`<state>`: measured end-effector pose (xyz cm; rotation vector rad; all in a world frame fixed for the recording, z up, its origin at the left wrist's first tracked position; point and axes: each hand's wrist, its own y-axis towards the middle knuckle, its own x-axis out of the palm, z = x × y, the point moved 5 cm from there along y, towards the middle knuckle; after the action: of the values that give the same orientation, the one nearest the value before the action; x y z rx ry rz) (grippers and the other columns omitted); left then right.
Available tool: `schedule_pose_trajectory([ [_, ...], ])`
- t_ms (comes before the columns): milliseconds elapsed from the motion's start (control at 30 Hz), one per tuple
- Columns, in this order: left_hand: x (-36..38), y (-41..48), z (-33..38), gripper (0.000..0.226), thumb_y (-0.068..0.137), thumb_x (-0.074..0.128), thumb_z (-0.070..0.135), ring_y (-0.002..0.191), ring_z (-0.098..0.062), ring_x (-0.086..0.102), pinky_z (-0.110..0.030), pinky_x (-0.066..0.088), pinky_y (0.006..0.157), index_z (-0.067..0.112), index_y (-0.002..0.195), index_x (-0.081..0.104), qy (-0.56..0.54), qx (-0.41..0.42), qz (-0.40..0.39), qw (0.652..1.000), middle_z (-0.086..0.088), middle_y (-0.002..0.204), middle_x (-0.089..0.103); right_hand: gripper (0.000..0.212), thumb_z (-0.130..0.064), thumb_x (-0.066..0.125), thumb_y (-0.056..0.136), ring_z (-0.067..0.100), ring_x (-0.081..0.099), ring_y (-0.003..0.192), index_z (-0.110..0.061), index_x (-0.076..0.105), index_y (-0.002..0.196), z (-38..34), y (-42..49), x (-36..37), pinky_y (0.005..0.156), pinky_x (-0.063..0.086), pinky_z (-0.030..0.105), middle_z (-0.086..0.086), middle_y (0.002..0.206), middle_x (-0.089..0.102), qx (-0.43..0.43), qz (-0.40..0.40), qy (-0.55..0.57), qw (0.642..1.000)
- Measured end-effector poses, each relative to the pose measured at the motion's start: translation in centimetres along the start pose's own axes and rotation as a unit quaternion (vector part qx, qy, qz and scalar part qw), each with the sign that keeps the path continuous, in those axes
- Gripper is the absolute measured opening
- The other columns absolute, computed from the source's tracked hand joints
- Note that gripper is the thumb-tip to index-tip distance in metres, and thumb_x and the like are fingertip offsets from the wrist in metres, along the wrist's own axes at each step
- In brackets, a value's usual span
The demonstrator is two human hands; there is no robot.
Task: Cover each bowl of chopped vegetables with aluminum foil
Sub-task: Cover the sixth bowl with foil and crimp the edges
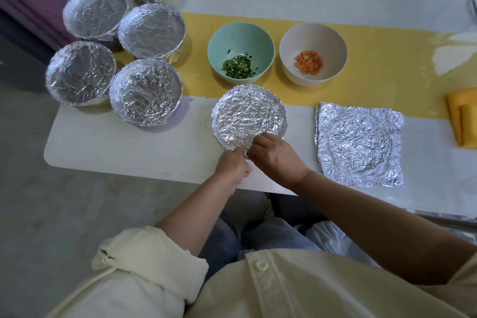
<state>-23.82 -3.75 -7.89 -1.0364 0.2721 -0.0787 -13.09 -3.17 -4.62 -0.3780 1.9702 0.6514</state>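
White table (pixel 129 147), yellow runner (pixel 374 64). Centre: foil-covered bowl (pixel 249 113), left hand (pixel 233 165) and right hand (pixel 277 156) both curled, pinching foil at its 6 o'clock rim; crimping step. Next, probably: foil sheet (pixel 358 142) at 3 o'clock onto uncovered green bowl (pixel 219 39), 12 o'clock.

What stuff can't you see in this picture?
All in the head view:
1. Food in the five foil-covered bowls at the left: foil hides it.
2. What lies under the round foil cover: the foil hides it.
3. The left hand fingertips: hidden behind the hand's own back.
4. The yellow cloth: cut off by the right edge.
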Motion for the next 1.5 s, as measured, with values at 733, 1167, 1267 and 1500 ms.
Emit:
schedule_pose_trajectory([
  [733, -2.0, 0.6, 1.1, 0.017, 0.088, 0.044, 0.019, 0.090, -0.037, 0.069, -0.049, 0.056, 0.086, 0.011, 0.076, 0.052, 0.031, 0.052, 0.080, 0.995, -0.019, 0.095, 0.068, 0.016, 0.003, 0.071, 0.076, 0.029, 0.052, 0.062, -0.005, 0.061, 0.067, -0.8, 0.7, 0.7, 0.052, 0.044, 0.037, 0.010, 0.070, 0.055, 0.016, -0.007, -0.003, 1.000],
  [1167, -1.6, 0.2, 1.2, 0.032, 0.103, 0.033, 0.018, 0.068, -0.016, 0.064, -0.027, 0.052, 0.071, 0.000, 0.108, 0.059, 0.014, 0.025, 0.010, 1.000, -0.012, 0.083, 0.067, 0.008, -0.002, 0.071, 0.081, 0.028, 0.053, 0.067, -0.007, 0.066, 0.077, -0.3, 0.6, 0.7, 0.054, 0.045, 0.037, 0.009, 0.076, 0.056, -0.007, -0.021, 0.027, 0.999],
  [1267, -2.1, 0.4, 1.4, 0.031, 0.101, 0.033, 0.016, 0.065, -0.014, 0.065, -0.024, 0.046, 0.062, 0.002, 0.115, 0.058, 0.026, 0.036, 0.015, 0.999, -0.014, 0.090, 0.070, 0.013, -0.005, 0.078, 0.073, 0.030, 0.056, 0.069, -0.004, 0.067, 0.079, 0.2, 0.2, -0.1, 0.058, 0.045, 0.035, 0.010, 0.078, 0.059, 0.000, -0.017, 0.025, 1.000],
  [1500, -2.5, 0.0, 0.9, 0.041, 0.101, 0.033, 0.034, 0.080, -0.027, 0.071, -0.034, 0.050, 0.080, 0.004, 0.114, 0.058, 0.056, -0.018, -0.001, 0.998, -0.013, 0.094, 0.074, 0.024, -0.004, 0.066, 0.081, 0.027, 0.049, 0.060, -0.009, 0.056, 0.060, 0.2, 0.1, -0.2, 0.052, 0.039, 0.034, 0.007, 0.067, 0.053, -0.009, 0.003, -0.020, 1.000],
])
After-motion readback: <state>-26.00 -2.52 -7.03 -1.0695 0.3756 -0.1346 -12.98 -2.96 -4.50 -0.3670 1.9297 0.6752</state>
